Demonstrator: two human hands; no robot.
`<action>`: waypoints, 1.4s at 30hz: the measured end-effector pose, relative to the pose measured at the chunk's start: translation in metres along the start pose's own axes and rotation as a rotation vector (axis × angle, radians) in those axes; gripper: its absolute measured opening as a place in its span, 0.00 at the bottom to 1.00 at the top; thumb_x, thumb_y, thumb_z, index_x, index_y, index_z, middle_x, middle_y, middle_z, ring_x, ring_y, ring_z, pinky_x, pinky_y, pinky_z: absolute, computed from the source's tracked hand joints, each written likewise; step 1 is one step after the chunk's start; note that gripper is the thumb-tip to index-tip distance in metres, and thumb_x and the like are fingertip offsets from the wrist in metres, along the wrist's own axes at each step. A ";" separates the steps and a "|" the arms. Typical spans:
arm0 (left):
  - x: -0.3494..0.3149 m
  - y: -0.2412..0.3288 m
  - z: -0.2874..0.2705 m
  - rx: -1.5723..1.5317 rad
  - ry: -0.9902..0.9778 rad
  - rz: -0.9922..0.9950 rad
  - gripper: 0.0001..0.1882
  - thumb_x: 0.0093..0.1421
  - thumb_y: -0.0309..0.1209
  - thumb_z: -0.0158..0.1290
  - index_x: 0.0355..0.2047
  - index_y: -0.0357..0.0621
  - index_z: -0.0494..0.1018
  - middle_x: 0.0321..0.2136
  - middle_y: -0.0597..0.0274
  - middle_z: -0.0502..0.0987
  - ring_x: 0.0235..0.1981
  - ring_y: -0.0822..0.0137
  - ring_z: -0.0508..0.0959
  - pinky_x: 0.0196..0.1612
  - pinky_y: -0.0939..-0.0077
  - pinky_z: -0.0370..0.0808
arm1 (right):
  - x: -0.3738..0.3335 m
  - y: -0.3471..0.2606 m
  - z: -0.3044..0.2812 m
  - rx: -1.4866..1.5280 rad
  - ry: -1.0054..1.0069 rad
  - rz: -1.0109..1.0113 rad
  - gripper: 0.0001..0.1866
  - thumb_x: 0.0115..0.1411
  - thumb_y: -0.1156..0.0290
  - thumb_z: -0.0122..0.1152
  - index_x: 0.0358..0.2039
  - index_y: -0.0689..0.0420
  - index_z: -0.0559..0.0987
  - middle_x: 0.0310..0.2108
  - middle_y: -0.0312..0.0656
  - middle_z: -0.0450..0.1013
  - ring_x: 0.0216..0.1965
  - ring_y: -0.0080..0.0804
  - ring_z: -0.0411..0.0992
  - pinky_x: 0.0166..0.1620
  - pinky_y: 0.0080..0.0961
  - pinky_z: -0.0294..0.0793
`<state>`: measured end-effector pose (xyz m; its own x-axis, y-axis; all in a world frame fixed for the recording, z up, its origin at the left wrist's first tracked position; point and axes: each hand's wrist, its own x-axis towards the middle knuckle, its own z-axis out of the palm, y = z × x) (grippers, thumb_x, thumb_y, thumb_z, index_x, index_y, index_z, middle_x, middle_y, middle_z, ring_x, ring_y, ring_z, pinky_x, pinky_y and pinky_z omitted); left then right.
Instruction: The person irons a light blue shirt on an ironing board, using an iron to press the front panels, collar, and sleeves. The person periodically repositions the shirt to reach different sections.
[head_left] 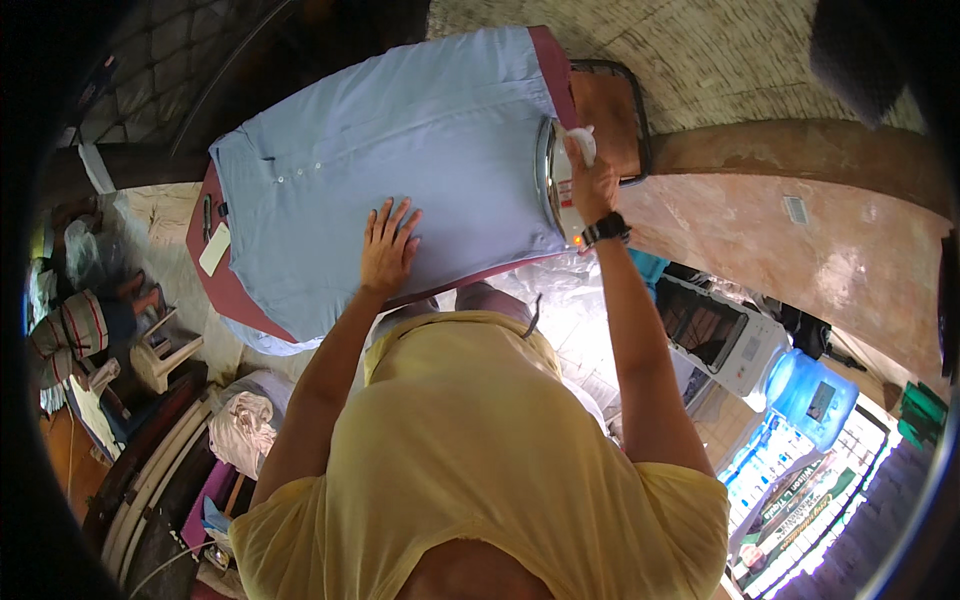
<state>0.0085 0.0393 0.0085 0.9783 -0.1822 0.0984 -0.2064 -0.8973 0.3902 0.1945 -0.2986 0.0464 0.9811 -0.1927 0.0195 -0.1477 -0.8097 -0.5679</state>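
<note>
A light blue buttoned shirt (400, 150) lies spread over an ironing board with a dark red cover (225, 287). My left hand (388, 245) rests flat on the cloth near the board's near edge, fingers apart. At the board's right end, my right hand (594, 180) is wrapped round the handle of a clothes iron (548, 170). The iron has a shiny metal rim and a small orange light, and it stands at the shirt's right edge. Its underside is hidden. A dark watch sits on my right wrist.
Past the iron is a brown panel in a black frame (610, 110). A pale card (214, 249) and a dark slim object lie on the board's left end. To the right stand a white appliance (735, 340) and a blue water jug (815, 395). Bundled cloth (243, 430) lies at lower left.
</note>
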 end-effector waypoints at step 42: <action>-0.215 -0.165 -0.025 -0.307 0.823 -0.909 0.18 0.64 0.40 0.56 0.33 0.33 0.70 0.21 0.59 0.70 0.25 0.70 0.68 0.30 0.72 0.69 | -0.105 0.102 0.030 -0.206 0.070 -0.112 0.27 0.50 0.56 0.71 0.44 0.60 0.73 0.35 0.53 0.74 0.42 0.52 0.73 0.45 0.46 0.70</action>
<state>-0.1678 0.2363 -0.0541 0.4910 0.8524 0.1797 0.4301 -0.4166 0.8009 0.0803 -0.3446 -0.0382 0.9827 -0.1276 0.1342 -0.0680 -0.9227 -0.3794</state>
